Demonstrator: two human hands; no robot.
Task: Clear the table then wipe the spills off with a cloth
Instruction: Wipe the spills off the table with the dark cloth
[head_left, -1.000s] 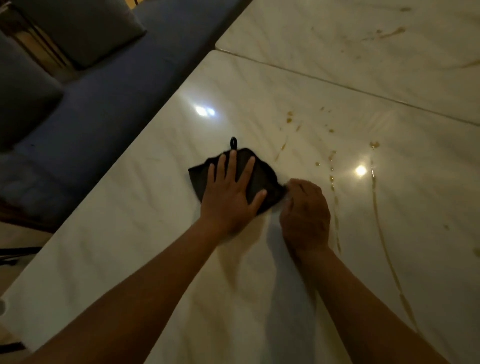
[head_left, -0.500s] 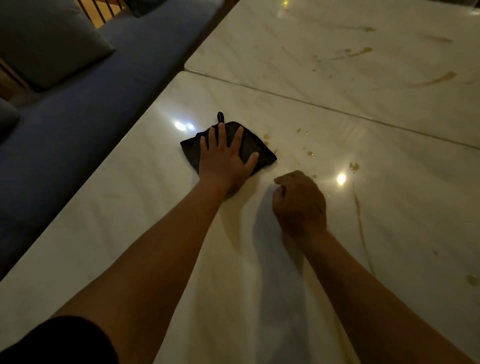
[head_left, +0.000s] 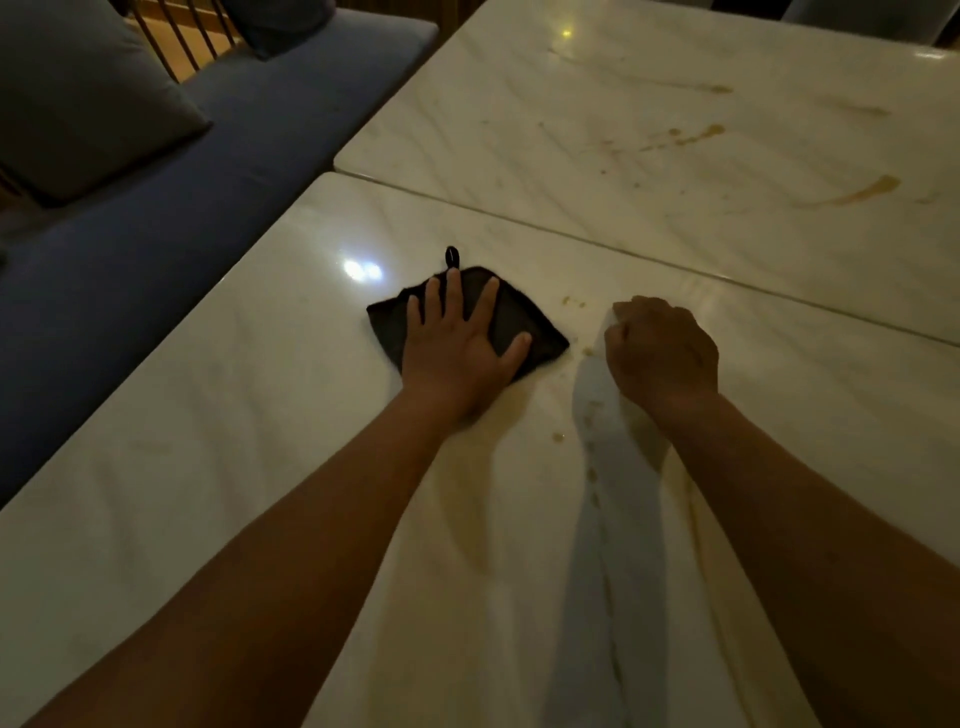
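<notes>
Head view: a person's two bare forearms reach from the near edge across a pale marble tabletop (head_left: 218, 467) in dim light.
Left hand: the left hand (head_left: 460, 358) lies palm down on the cloth, fingers (head_left: 453, 293) straight and spread, thumb out to the right; it presses flat and grips nothing.
Cloth: the cloth (head_left: 511, 325) is dark, crumpled into a rough diamond, and lies flat on the tabletop a little left of centre, just short of the seam at the tabletop's far edge. A small hanging loop (head_left: 452, 256) sticks out from its far corner, past the fingertips.
Right hand: the right hand (head_left: 662, 351) rests on the tabletop just right of the cloth, apart from it, fingers curled under into a loose fist, knuckles up. Nothing shows inside the fist.
Spills: small brown spots (head_left: 574, 301) sit on the marble between the cloth and the right hand, more drops (head_left: 558, 436) lie between the two forearms, and a thin brown trail (head_left: 605, 582) runs back toward the near edge.
Second tabletop: a second marble tabletop (head_left: 519, 119) butts against the far edge of the first, with brown smears (head_left: 862, 193) and streaks (head_left: 691, 136) toward its right side.
Seating: a blue-grey bench (head_left: 171, 218) runs along the left edge of the tabletop, with a grey cushion (head_left: 78, 98) at its far end.
Lights: two bright reflections (head_left: 362, 270) shine on the marble just left of the cloth.
</notes>
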